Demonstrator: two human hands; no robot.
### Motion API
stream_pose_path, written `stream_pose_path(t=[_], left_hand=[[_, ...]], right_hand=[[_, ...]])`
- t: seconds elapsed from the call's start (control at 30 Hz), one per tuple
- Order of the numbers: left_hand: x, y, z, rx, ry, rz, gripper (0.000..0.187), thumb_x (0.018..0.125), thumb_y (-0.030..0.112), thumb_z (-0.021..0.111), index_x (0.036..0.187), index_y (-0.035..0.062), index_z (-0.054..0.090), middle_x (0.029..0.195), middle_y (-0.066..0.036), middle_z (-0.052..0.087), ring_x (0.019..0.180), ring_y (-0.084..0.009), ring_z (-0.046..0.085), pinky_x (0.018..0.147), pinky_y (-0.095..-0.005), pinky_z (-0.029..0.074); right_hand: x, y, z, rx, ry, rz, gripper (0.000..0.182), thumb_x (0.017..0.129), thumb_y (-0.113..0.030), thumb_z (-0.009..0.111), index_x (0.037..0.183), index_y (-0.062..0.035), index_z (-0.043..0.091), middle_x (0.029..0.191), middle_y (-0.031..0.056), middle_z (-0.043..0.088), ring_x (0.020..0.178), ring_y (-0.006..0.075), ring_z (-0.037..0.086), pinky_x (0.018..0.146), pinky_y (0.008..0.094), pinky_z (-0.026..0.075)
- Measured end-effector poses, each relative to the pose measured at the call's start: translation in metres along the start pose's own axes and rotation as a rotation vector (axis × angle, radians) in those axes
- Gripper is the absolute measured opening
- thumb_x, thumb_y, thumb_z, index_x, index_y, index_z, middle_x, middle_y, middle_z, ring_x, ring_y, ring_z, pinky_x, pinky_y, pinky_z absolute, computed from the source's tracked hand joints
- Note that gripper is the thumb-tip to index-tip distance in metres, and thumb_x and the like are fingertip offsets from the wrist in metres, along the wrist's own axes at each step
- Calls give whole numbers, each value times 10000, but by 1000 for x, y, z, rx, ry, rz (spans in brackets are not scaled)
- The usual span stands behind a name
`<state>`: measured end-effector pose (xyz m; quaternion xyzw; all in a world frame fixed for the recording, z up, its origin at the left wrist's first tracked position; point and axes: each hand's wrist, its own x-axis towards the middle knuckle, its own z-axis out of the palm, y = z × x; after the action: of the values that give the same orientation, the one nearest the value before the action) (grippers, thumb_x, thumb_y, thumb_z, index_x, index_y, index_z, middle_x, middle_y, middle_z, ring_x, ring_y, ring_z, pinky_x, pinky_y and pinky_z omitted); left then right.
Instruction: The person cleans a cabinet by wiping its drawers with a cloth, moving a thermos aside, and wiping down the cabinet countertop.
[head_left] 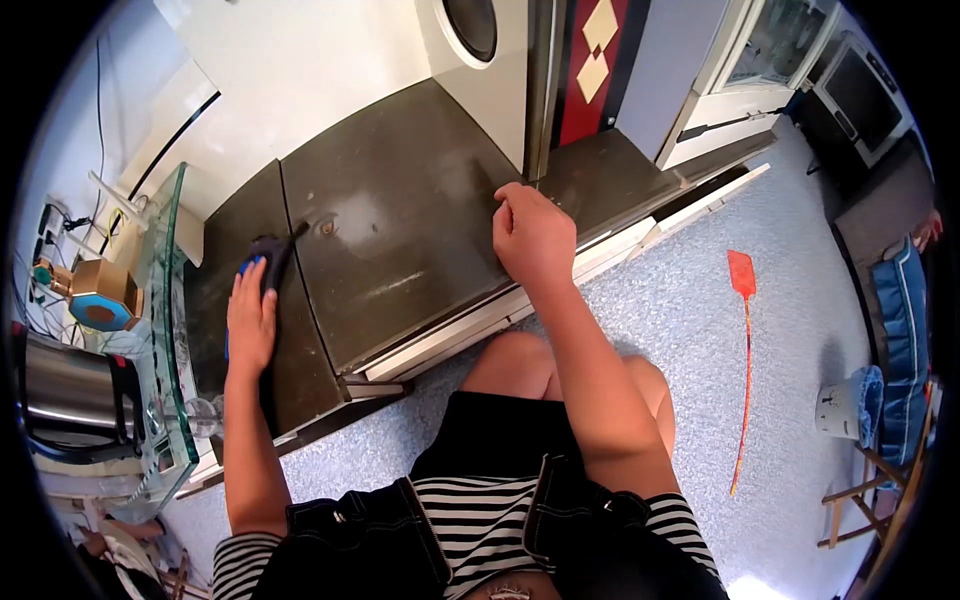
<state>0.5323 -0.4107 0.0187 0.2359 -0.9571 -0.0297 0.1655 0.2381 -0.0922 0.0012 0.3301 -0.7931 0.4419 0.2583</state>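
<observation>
I'm seeing dark cloth [272, 247] lying under left grip [251, 318] and poking out beyond it, on left part of bench [410, 180]; long axis seemingly running front to back, far tip slanting right, reaching seam [311, 302]. Left grip is nearer: resting flat on cloth, fingers extended. Right grip [537, 238] is forming loose fist near bench's front edge, well apart from cloth; I'm not seeing inside.

A red-orange fly swatter [741, 272] lies on the speckled floor [685, 320]. Near the floor's right edge stand a pale bin [837, 412] with a blue liner, a blue cushion [900, 345] and a wooden folding frame [872, 490]. A steel kettle [75, 388] sits by the near corner of a glass shelf [180, 400].
</observation>
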Motion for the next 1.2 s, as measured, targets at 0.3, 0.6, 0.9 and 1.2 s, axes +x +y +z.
stream_pose_path(t=[0.3, 0.6, 0.9, 1.2], left_hand=[[85, -63, 54, 143, 97, -40, 526, 1065, 289, 493, 1559, 119, 427, 1541, -158, 514, 1403, -440, 464, 1186, -519, 362], [-16, 69, 5, -82, 17, 136, 499, 1077, 239, 479, 1554, 96, 440, 1556, -204, 480, 1469, -459, 383, 1210, -518, 291], [-2, 73, 4, -156, -41, 97, 480, 1093, 277, 457, 1550, 131, 451, 1592, -169, 448, 1509, -421, 343, 1231, -530, 251], [111, 27, 48, -4, -91, -49, 537, 1076, 331, 493, 1586, 193, 399, 1635, -127, 412, 1510, -431, 343, 1201, -618, 288]], right_hand=[[-2, 5, 2, 52, 30, 4, 90, 848, -76, 649, 936, -88, 665, 843, 104, 682, 769, 339, 674, 671, 439, 539], [-9, 12, -22, 728, 72, 228, 177, 982, -14, 584, 1105, -35, 709, 815, 53, 714, 688, 83, 614, 640, 239, 495], [-166, 58, -65, 561, 21, 677, 157, 1036, -37, 558, 1076, -27, 709, 820, 25, 688, 664, 50, 547, 597, 217, 430], [-213, 40, -45, 491, -128, 687, 145, 1001, -45, 587, 1052, -36, 723, 741, 63, 680, 655, 106, 600, 613, 279, 480]])
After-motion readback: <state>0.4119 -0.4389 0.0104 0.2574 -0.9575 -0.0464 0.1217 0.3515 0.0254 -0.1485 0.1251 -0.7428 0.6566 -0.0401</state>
